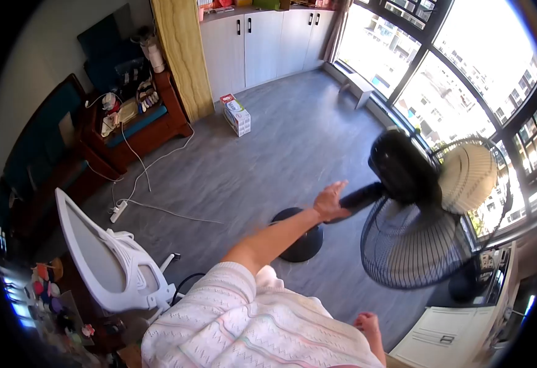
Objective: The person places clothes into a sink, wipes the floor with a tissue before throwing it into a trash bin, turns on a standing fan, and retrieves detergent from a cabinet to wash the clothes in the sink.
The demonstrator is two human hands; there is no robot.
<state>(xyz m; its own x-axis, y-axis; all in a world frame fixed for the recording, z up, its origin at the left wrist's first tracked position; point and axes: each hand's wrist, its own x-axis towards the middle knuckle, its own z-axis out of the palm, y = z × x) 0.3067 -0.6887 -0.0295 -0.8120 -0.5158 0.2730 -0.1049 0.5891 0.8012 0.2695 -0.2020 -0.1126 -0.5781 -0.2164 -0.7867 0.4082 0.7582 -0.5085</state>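
A black standing fan fills the right side, with its wire cage, pale blades and round black base. My left hand is stretched forward against the fan's pole, fingers apart and the fingertips pointing away from the pole. Low in the view, beside my body, my right hand hangs with its fingers curled and nothing visible in them. The fan's head and cage look partly blurred.
A white mesh chair stands at the left, near a power strip with cables on the floor. A box sits before white cabinets. Wooden seating is at the upper left; tall windows and a white cabinet are on the right.
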